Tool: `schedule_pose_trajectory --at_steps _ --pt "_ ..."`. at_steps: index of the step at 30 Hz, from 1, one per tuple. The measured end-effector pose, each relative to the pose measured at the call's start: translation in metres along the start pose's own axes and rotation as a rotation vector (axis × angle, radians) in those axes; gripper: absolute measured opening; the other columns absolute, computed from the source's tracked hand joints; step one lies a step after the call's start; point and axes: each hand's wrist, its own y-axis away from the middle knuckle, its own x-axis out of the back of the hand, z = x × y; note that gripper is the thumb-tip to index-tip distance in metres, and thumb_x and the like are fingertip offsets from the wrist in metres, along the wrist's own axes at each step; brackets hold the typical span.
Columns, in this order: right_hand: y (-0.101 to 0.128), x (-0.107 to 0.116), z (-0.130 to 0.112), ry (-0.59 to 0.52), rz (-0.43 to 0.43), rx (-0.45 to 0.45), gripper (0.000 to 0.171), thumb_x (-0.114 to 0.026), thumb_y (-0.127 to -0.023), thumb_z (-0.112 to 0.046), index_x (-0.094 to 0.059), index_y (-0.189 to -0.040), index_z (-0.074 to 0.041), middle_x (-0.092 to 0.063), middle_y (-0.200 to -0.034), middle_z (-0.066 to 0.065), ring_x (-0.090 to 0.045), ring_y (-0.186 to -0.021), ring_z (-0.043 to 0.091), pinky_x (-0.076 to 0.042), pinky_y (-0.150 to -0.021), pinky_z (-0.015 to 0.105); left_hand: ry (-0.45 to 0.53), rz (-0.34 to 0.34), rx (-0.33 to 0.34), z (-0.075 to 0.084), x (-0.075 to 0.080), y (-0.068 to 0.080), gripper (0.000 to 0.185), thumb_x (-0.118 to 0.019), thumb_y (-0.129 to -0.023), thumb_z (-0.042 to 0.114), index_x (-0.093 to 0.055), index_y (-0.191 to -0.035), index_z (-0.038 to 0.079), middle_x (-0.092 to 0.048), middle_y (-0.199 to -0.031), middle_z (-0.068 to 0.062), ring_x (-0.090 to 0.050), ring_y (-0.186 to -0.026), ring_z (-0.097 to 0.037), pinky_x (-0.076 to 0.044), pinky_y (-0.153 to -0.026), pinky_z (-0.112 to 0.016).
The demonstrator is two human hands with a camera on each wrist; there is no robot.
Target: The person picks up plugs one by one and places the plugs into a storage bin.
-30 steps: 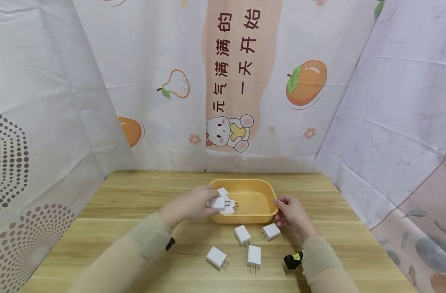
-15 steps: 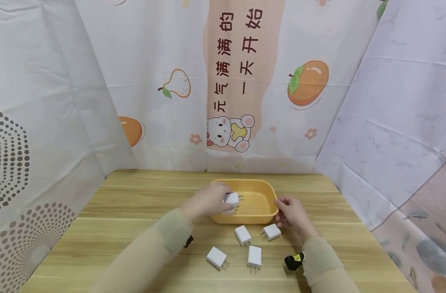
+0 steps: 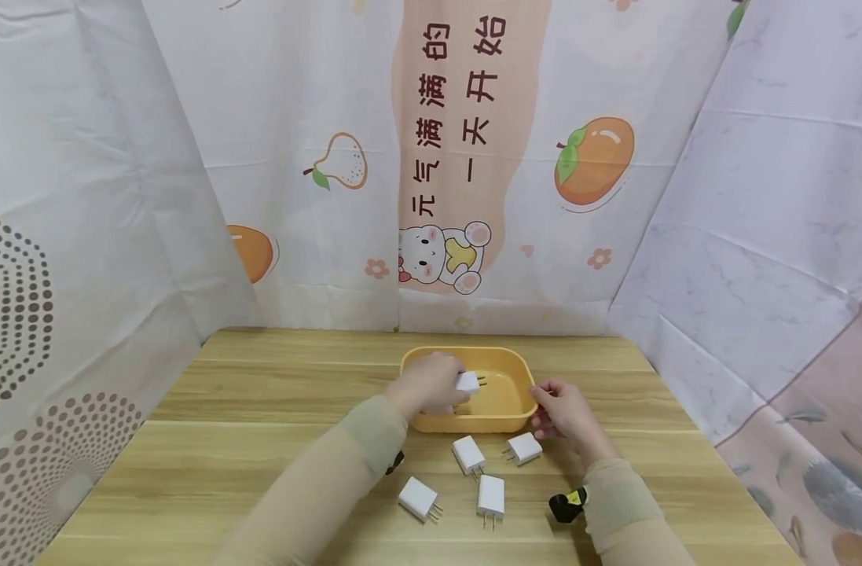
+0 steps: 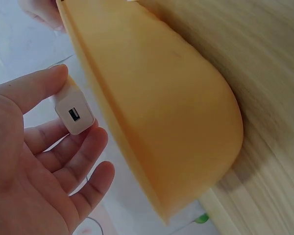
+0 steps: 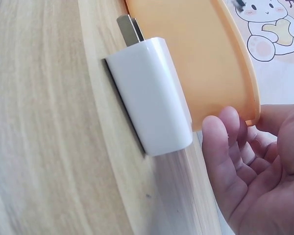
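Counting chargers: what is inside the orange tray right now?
Over the orange tray, the left hand holds one white charger. Prongs of another poke out beneath; the hand covers the rest of that side.

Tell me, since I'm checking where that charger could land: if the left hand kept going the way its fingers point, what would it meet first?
Probably the far right wall of the yellow tray; the left hand holds a white charger over the tray, prongs leading. Depth is uncertain.

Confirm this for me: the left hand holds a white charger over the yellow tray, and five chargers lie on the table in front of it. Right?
Not quite. Four chargers lie on the table in front of the yellow tray, not five; the head view shows it. The left hand does hold a white charger over the tray.
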Motion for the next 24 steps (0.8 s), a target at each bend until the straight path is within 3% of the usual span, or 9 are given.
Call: schedule_pose_trajectory --at_steps 15,24 --pt "0.001 0.0 0.0 -0.005 -0.003 -0.013 0.032 -0.054 -0.107 -0.023 -0.056 -0.123 0.005 -0.057 -0.082 0.011 -0.062 -0.063 0.019 -0.059 -0.057 0.037 0.0 -0.011 0.005 0.009 0.001 -0.008 0.022 -0.078 -0.09 0.038 -0.07 -0.095 0.018 -0.061 -0.081 0.009 -0.058 -0.074 -0.011 -0.048 -0.067 -0.03" --pt "-0.001 -0.001 -0.001 -0.005 0.007 -0.018 0.03 -0.053 -0.107 -0.022 -0.056 -0.125 0.003 -0.057 -0.084 0.012 -0.061 -0.063 0.02 -0.059 -0.056 0.036 -0.056 -0.031 -0.026 0.013 -0.011 -0.011 0.024 -0.08 -0.087 0.038 -0.066 -0.086 0.019 -0.06 -0.079 0.007 -0.056 -0.07 -0.012 -0.048 -0.061 -0.03"
